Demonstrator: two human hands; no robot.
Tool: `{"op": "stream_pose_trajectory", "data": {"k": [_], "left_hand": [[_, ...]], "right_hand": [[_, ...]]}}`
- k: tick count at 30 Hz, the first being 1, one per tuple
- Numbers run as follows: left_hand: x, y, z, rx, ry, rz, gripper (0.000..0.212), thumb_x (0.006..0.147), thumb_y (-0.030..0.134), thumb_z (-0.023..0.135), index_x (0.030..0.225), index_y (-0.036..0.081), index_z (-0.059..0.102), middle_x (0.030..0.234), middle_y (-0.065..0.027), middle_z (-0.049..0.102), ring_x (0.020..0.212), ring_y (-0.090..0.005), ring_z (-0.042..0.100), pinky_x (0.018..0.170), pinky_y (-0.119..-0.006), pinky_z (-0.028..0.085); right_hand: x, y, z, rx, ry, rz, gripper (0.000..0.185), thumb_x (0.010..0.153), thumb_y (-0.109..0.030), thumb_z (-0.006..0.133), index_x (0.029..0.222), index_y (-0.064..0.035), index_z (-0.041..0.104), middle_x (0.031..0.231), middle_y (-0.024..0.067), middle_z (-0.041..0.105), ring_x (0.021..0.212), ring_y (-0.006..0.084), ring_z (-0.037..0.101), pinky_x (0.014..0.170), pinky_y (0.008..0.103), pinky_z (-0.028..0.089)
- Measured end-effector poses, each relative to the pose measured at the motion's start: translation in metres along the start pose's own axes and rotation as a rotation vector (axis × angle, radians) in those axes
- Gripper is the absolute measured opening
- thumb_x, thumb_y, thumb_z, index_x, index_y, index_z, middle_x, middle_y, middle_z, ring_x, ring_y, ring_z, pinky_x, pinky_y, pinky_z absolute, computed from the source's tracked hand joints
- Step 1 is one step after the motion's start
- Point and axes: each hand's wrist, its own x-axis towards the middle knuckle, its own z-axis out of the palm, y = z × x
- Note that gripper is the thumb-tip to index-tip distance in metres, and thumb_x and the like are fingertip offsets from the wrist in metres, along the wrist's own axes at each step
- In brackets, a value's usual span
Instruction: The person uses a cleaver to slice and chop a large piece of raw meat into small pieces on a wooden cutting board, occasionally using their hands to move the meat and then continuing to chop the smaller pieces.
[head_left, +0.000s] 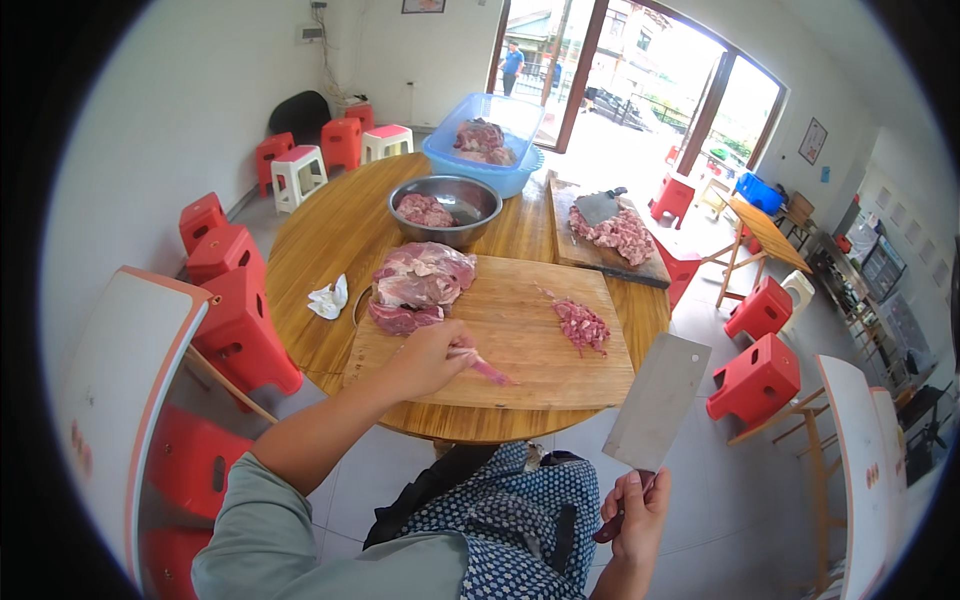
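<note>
Between the fingers of my left hand (435, 358) is a thin strip of raw meat (491, 369), its loose end resting on the wooden cutting board (517, 300). My right hand (636, 510) grips the dark handle of a cleaver (658, 401). The broad blade points up and away, off the board's right corner. Large slabs of raw meat (424, 281) lie at the board's left, just beyond my left hand. A small heap of diced meat (581, 324) sits towards its right side.
A steel bowl (469, 206) and blue plastic basket (517, 120) hold meat behind the board. On a second board (615, 268), another cleaver (598, 208) rests over chopped meat (619, 234). A crumpled white tissue (328, 298) lies left on the round table (315, 232). Red stools (240, 326) stand around.
</note>
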Motion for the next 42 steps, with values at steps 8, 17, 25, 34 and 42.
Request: {"op": "stream_pose_trajectory", "data": {"k": [8, 17, 25, 34, 42], "left_hand": [[0.056, 0.089, 0.003, 0.004, -0.062, 0.043, 0.026, 0.092, 0.022, 0.076, 0.107, 0.002, 0.068, 0.09, -0.0111, 0.073, 0.084, -0.0213, 0.07, 0.076, -0.036, 0.055], [0.048, 0.057, 0.039, 0.138, -0.047, -0.117, 0.02, 0.093, 0.019, 0.077, 0.102, 0.004, 0.067, 0.087, -0.0056, 0.067, 0.081, -0.0151, 0.064, 0.071, -0.033, 0.051], [-0.005, 0.013, 0.045, 0.286, -0.03, -0.088, 0.02, 0.093, 0.019, 0.076, 0.103, 0.004, 0.069, 0.106, -0.0145, 0.071, 0.095, -0.031, 0.068, 0.08, -0.042, 0.053], [0.022, 0.015, 0.101, 0.522, -0.111, 0.517, 0.042, 0.096, 0.022, 0.07, 0.131, -0.002, 0.067, 0.14, -0.017, 0.063, 0.131, -0.0357, 0.056, 0.112, -0.046, 0.046], [0.017, 0.017, 0.088, 0.461, 0.02, 0.381, 0.046, 0.096, 0.028, 0.072, 0.13, -0.002, 0.067, 0.141, -0.0177, 0.062, 0.135, -0.0382, 0.054, 0.112, -0.048, 0.045]], "right_hand": [[0.008, 0.009, -0.022, 0.169, -0.042, -0.011, 0.011, 0.109, -0.011, 0.055, 0.113, -0.01, 0.045, 0.078, 0.0047, 0.053, 0.052, 0.0132, 0.051, 0.044, 0.027, 0.041], [0.016, -0.002, -0.066, 0.044, -0.024, 0.005, 0.012, 0.11, -0.013, 0.055, 0.116, -0.0091, 0.046, 0.079, 0.0042, 0.054, 0.052, 0.0122, 0.051, 0.045, 0.0263, 0.043], [0.018, 0.0, -0.058, -0.044, 0.036, 0.024, 0.011, 0.109, -0.01, 0.054, 0.116, -0.0055, 0.047, 0.078, 0.0039, 0.053, 0.052, 0.0102, 0.051, 0.045, 0.025, 0.043], [0.055, -0.03, -0.03, -0.34, -0.167, -0.001, 0.018, 0.109, -0.009, 0.054, 0.124, -0.0005, 0.051, 0.073, 0.0011, 0.053, 0.052, 0.0075, 0.049, 0.045, 0.0229, 0.04], [0.097, -0.038, -0.007, -0.432, -0.239, -0.04, 0.025, 0.108, -0.009, 0.057, 0.131, 0.0003, 0.052, 0.074, -0.0007, 0.053, 0.054, 0.0063, 0.048, 0.048, 0.0229, 0.039]]}}
